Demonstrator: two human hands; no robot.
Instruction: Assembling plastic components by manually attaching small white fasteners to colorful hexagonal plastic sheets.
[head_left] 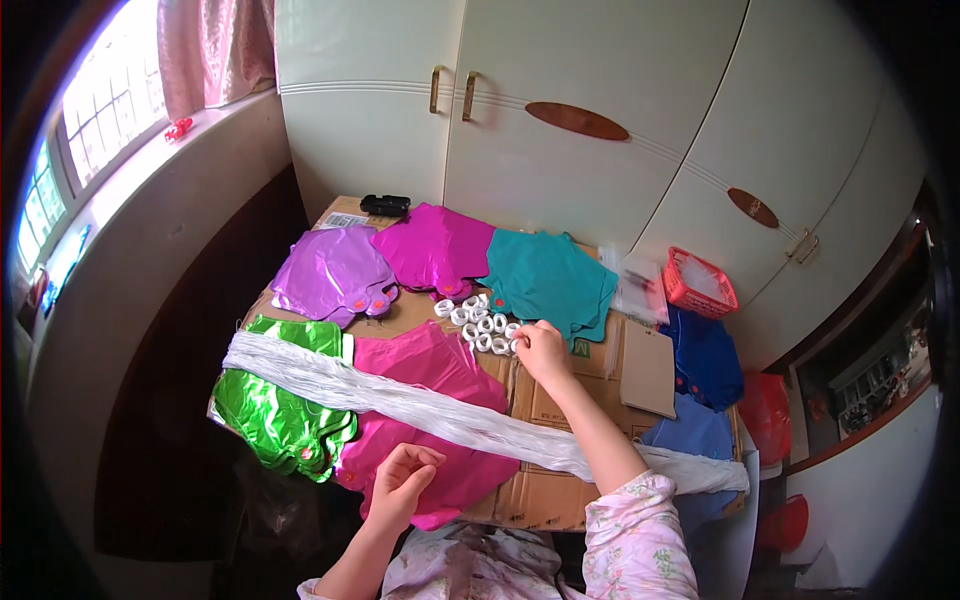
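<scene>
My right hand (542, 352) reaches over the cardboard and pinches a small white coil at the right edge of a cluster of white coils (485, 323); its fingertips partly hide what they grip. My left hand (402, 482) hovers above a pink foil sheet (430, 365), fingers half bent and thumb a little apart, with nothing visible in it. Between my hands a long bundle of white strings (440, 418) stretches across the table, over the pink foil and a green foil stack (285, 425). My right forearm passes over the bundle.
Purple (335, 270), magenta (435, 245) and teal foil stacks (550, 280) lie along the far side of the cardboard-covered tabletop (545, 495). At right are a beige card (648, 368), a red basket (700, 283) and blue foil pieces (703, 350). White cabinets (580, 60) stand behind.
</scene>
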